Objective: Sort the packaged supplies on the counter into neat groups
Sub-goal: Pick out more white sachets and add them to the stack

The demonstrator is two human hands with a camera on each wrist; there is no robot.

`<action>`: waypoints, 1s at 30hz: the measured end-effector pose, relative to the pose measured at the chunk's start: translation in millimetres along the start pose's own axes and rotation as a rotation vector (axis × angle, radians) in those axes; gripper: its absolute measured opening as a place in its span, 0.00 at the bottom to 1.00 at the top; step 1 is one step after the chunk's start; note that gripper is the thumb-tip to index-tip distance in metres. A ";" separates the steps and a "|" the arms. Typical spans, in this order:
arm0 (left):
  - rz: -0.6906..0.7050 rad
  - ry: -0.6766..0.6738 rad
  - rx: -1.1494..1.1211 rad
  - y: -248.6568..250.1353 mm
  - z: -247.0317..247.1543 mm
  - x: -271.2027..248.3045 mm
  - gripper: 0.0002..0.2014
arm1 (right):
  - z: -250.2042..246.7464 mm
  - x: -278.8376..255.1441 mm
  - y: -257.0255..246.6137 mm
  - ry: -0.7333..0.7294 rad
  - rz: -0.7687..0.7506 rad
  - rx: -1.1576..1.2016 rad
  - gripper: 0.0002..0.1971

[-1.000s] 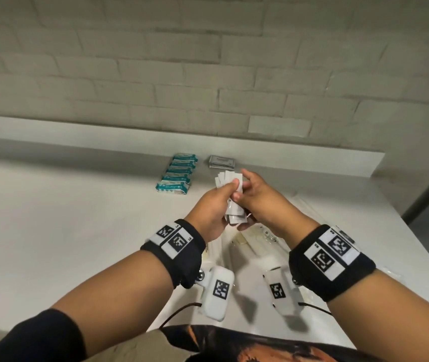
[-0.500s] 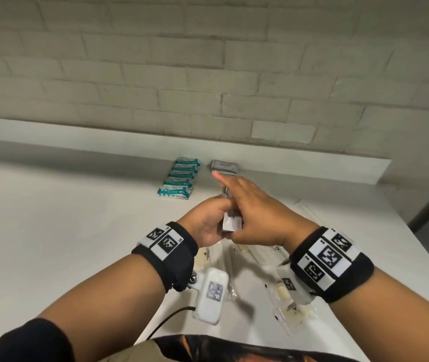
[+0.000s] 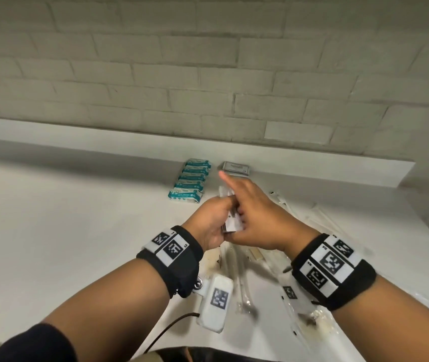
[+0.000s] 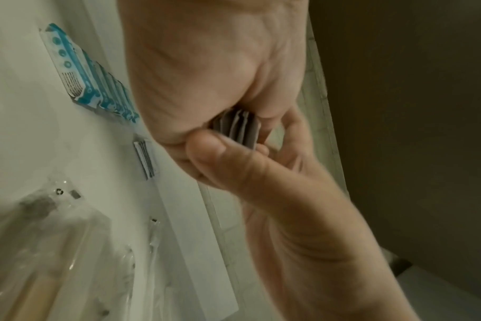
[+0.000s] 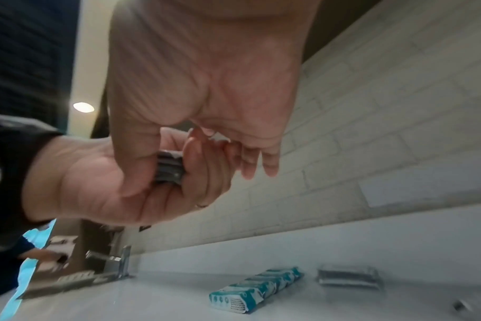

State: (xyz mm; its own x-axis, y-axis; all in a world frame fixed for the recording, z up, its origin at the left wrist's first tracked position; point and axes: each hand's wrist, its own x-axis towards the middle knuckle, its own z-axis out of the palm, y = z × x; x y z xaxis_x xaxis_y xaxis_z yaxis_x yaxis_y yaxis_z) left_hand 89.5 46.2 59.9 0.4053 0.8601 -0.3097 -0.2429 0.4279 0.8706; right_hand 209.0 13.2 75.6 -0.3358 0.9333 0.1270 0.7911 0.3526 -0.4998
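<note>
My left hand (image 3: 214, 220) grips a stack of small white-grey packets (image 3: 233, 223) above the counter (image 3: 77, 231). My right hand (image 3: 256, 216) closes in from the right, its thumb against the stack's edge and its index finger stretched forward. In the left wrist view the stack (image 4: 238, 126) sits between the left palm and the right thumb. The right wrist view shows the same stack (image 5: 169, 169) with left fingers wrapped around it. A row of teal packs (image 3: 189, 181) and a grey packet pile (image 3: 235, 168) lie at the back of the counter.
Long clear-wrapped items (image 3: 320, 218) are scattered on the counter to the right, and more of them (image 3: 236, 267) lie under my wrists. A ledge and brick wall (image 3: 208, 87) close the back. A tap (image 5: 118, 260) stands far left.
The packets, fanned out in my hands a second ago, are now gathered into a tight stack. My right index finger has straightened forward over it.
</note>
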 end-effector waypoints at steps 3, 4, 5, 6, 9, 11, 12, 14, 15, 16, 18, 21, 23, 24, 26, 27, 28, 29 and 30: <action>0.083 0.062 -0.205 10.8 -9.9 14.1 0.11 | -6.5 8.3 10.6 -0.063 0.277 0.423 0.54; 0.119 0.071 -0.229 13.4 -13.4 20.6 0.10 | -7.6 11.1 15.5 -0.091 0.349 0.538 0.41; 0.154 0.077 -0.229 15.8 -15.9 27.6 0.09 | -7.2 15.1 19.5 -0.120 0.406 0.657 0.28; 0.179 0.085 -0.226 17.2 -17.9 36.9 0.09 | -5.1 20.7 23.9 -0.135 0.444 0.792 0.19; 0.214 0.054 -0.200 15.2 -21.1 59.4 0.11 | 4.8 40.2 34.2 -0.073 0.452 1.070 0.12; 0.195 0.007 -0.215 10.9 -21.8 73.7 0.12 | 11.5 54.7 42.1 0.018 0.472 1.161 0.10; 0.181 -0.007 -0.217 7.8 -23.8 79.6 0.12 | 14.8 61.0 46.0 0.051 0.499 1.199 0.09; 0.156 -0.003 -0.164 2.8 -30.4 98.0 0.11 | 18.4 74.7 58.1 0.082 0.563 1.210 0.07; 0.147 0.013 -0.085 1.8 -34.6 106.9 0.11 | 19.3 80.6 65.7 0.091 0.599 1.169 0.06; 0.141 0.049 0.040 1.6 -41.5 120.0 0.14 | 19.4 87.3 75.4 0.098 0.635 1.115 0.05; 0.144 0.125 0.423 9.7 -54.1 137.4 0.28 | 18.9 97.9 95.9 0.085 0.710 0.950 0.04; 0.187 0.018 1.154 28.0 -60.0 160.0 0.35 | 21.7 118.8 131.5 -0.062 0.796 0.689 0.03; 0.224 -0.136 1.595 33.0 -57.3 172.4 0.34 | 24.6 131.9 144.2 -0.139 0.797 0.564 0.03; 0.216 -0.212 1.737 32.8 -57.3 181.0 0.33 | 26.8 140.1 149.9 -0.156 0.784 0.517 0.02; 0.228 -0.320 1.873 30.8 -56.9 196.0 0.27 | 28.7 154.8 155.4 -0.187 0.762 0.412 0.06; 0.245 -0.349 1.908 29.2 -57.9 202.1 0.21 | 28.6 160.1 157.1 -0.211 0.745 0.357 0.07; 0.261 -0.359 1.930 28.8 -58.4 207.4 0.16 | 27.2 164.0 158.3 -0.236 0.714 0.284 0.08; 0.268 -0.353 1.949 28.4 -60.0 214.5 0.15 | 23.5 167.7 159.3 -0.265 0.681 0.190 0.10; 0.275 -0.345 1.957 29.2 -60.8 219.3 0.16 | 21.2 169.2 160.3 -0.275 0.650 0.129 0.12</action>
State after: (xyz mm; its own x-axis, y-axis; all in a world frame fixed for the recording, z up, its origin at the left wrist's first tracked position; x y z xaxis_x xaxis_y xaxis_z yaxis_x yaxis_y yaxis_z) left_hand 117.8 264.2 -5.8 0.7101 0.6561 -0.2556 0.6952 -0.7108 0.1070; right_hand 268.2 226.2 -1.2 0.0532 0.8952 -0.4426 0.8138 -0.2957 -0.5003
